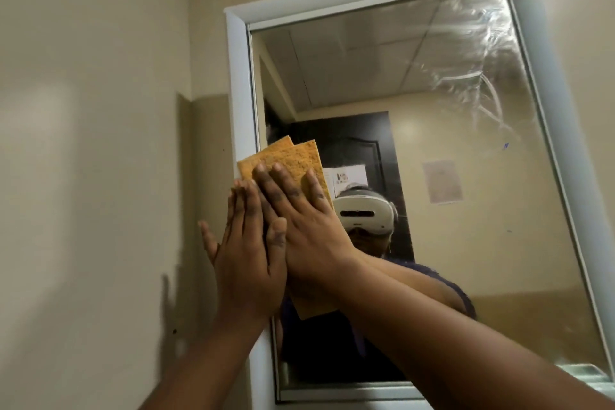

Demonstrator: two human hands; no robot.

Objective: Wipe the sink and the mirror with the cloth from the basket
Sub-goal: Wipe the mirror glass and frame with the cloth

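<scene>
Pressing with straight, close-set fingers, the right hand flattens the orange rectangular cloth against the white-framed wall mirror at its left edge; the left hand, fingers straight, overlaps it. Mirror-wiping underway; next, sweep toward the streaked upper right corner.

— Inspector: Clearances on the mirror?
— Assistant: Glass to the right of and above the cloth lies open, smeared at the upper right. The raised white frame bounds the left edge.
— Inspector: Obstructions?
— Assistant: Both hands crowd the lower left corner; the left hand overlaps the frame, the right hand lies flat on the cloth. The side wall sits close on the left.
</scene>
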